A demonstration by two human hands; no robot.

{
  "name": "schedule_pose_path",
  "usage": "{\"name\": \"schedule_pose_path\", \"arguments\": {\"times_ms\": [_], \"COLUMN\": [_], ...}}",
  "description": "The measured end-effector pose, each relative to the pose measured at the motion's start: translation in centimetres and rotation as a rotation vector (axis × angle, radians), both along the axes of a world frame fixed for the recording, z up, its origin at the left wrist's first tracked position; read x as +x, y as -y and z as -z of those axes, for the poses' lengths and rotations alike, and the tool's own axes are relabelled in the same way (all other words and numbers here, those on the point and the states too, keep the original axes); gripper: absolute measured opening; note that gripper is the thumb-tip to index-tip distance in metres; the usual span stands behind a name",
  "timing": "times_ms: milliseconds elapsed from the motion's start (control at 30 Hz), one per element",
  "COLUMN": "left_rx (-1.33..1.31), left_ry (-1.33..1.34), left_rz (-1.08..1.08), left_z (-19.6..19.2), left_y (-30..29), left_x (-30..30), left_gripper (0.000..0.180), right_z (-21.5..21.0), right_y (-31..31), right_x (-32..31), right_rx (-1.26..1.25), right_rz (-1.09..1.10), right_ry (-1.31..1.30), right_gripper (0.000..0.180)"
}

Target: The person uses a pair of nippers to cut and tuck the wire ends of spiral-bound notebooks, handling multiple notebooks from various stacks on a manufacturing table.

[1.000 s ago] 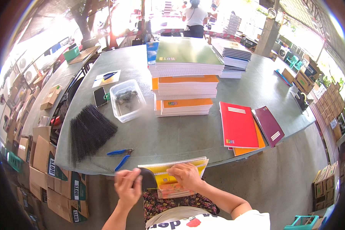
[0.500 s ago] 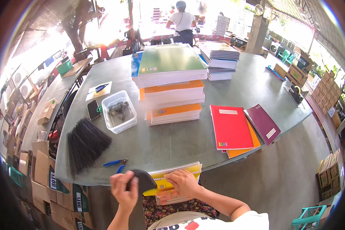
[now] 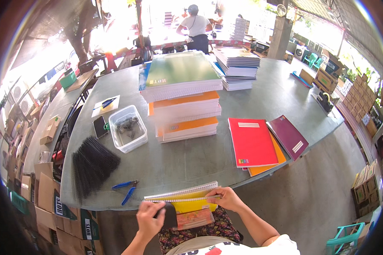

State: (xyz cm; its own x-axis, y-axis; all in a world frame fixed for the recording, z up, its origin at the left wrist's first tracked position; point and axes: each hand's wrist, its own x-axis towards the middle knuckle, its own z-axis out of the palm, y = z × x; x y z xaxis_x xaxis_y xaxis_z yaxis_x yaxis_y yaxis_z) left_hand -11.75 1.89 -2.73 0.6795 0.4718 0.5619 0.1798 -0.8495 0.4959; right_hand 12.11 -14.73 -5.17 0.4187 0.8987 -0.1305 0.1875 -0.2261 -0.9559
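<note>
At the table's near edge, a yellow notebook (image 3: pixel 191 207) lies over my lap with its white page edges toward the table. A thin spiral coil (image 3: pixel 174 199) runs along its bound edge, and its dark loose end sticks out to the left. My left hand (image 3: pixel 150 219) is closed on a black flat pad (image 3: pixel 170 215) with a rounded edge, held against the notebook's left part. My right hand (image 3: pixel 226 199) pinches the right end of the bound edge; its fingertips partly hide the coil there. An orange patterned bundle (image 3: pixel 195 218) lies below the yellow cover.
Blue-handled cutters (image 3: pixel 127 190) and a heap of black coils (image 3: pixel 93 163) lie at left, near a clear plastic tub (image 3: pixel 142 138) and a phone (image 3: pixel 100 127). Tall notebook stacks (image 3: pixel 185 110) stand mid-table. Red (image 3: pixel 253 142) and purple (image 3: pixel 287 135) notebooks lie right. A person (image 3: pixel 196 27) stands beyond.
My left hand has lowered the black pad and brought it rightward against the notebook. My right hand has slid from the cover's middle to the right end of the bound edge.
</note>
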Motion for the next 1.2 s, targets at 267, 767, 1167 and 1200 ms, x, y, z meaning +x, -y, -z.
{"name": "schedule_pose_path", "arguments": {"times_ms": [267, 767, 1167, 1200], "left_rx": [-0.140, -0.123, -0.014, -0.021], "left_ry": [0.028, -0.169, 0.332, 0.324], "left_rz": [-0.024, 0.045, -0.221, -0.218], "left_z": [-1.5, 1.7, -2.0, -0.8], "left_y": [0.4, 2.3, 1.4, 1.9], "left_x": [1.3, 3.1, 6.1, 6.1], "left_gripper": [0.026, 0.025, 0.031, 0.031], "right_z": [2.7, 2.9, 3.2, 3.5], "right_y": [0.1, -0.7, 0.1, 0.1], "right_x": [-1.4, -1.8, -1.9, -2.0], "right_rx": [0.150, 0.229, 0.198, 0.211], "right_rz": [0.186, 0.204, 0.199, 0.216], "right_ry": [-0.315, -0.400, -0.413, -0.402], "right_gripper": [0.015, 0.015, 0.018, 0.020]}}
